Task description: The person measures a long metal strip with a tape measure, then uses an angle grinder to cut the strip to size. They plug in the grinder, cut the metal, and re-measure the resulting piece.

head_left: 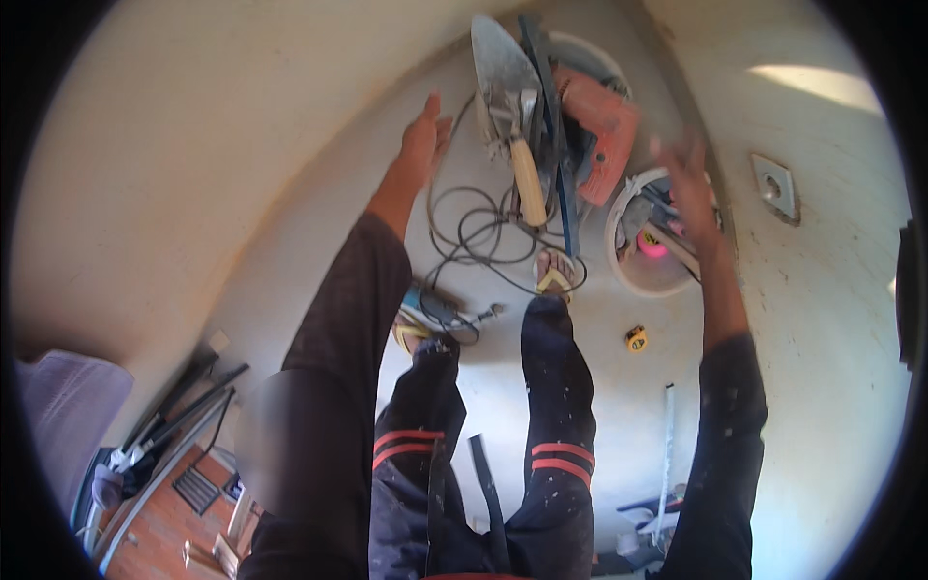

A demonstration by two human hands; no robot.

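My left hand [423, 138] is raised in the air left of the trowel, fingers apart and nothing in it. My right hand [690, 184], blurred by motion, is over the right side of a white bucket [615, 237]; its fingers look spread, and I see nothing held. Inside that bucket lie a bright pink round thing [652, 246] and several tools, partly hidden by my hand. A second bucket [592, 50] behind it carries a trowel [505, 66] with a wooden handle, an orange-red power drill [604, 130] and a long dark-blue bar [553, 126].
A dark cable [462, 237] coils on the floor by my sandalled feet, next to a blue-grey tool [435, 305]. A yellow tape measure [635, 338] lies below the bucket. Walls close in on both sides; a socket [774, 188] is at right. Dark lengths [184, 396] lean at lower left.
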